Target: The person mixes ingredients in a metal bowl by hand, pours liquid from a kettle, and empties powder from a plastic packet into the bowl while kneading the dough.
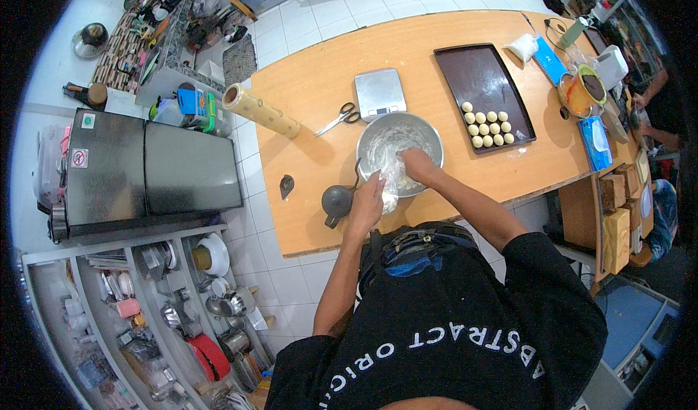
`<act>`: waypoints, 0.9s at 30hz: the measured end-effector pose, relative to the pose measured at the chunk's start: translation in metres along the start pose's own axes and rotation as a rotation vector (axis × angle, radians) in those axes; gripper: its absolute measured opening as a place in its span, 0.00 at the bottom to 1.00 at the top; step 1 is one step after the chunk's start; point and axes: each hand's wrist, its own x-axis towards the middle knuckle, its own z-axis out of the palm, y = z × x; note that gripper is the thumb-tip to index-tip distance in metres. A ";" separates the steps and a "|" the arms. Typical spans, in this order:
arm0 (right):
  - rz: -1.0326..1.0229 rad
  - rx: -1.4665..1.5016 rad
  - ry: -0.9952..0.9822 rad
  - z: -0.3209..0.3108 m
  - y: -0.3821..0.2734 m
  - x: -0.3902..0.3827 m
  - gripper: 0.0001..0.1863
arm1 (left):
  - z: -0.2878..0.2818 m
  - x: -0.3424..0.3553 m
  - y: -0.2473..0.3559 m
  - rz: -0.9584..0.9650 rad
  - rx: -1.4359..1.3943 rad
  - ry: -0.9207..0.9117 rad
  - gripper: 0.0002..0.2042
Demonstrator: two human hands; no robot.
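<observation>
Over the near side of a metal mixing bowl (pixel 430 135), both hands are at a clear plastic bag (pixel 390 202) with white contents. My left hand (pixel 367 203) is closed round the bag at the bowl's near-left rim. The fingers of my right hand (pixel 419 166) are curled inside the bowl against the plastic; exactly what they grip is too small to make out. White, floury residue coats the bowl's inner wall. Just left of my left hand stands a dark gooseneck kettle (pixel 337 201). A digital kitchen scale (pixel 379 92) lies directly behind the bowl.
Scissors (pixel 340 117) and an upright roll of plastic film (pixel 263 112) are left of the scale. A dark baking tray (pixel 476 68) at right carries several pale dough balls (pixel 487 129). Beyond it sit a white bag (pixel 522 48) and a yellow-orange container (pixel 578 97). Another person's hands (pixel 641 112) show far right.
</observation>
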 end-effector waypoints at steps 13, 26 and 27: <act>-0.045 -0.060 -0.084 -0.017 -0.005 -0.009 0.07 | 0.000 0.002 0.004 -0.025 0.047 -0.005 0.16; 0.013 -0.013 -0.105 -0.024 -0.011 -0.011 0.09 | -0.004 0.002 0.014 -0.097 -0.025 -0.090 0.28; 0.012 -0.012 -0.105 -0.021 -0.010 -0.011 0.09 | -0.005 0.001 0.014 -0.103 0.004 -0.102 0.31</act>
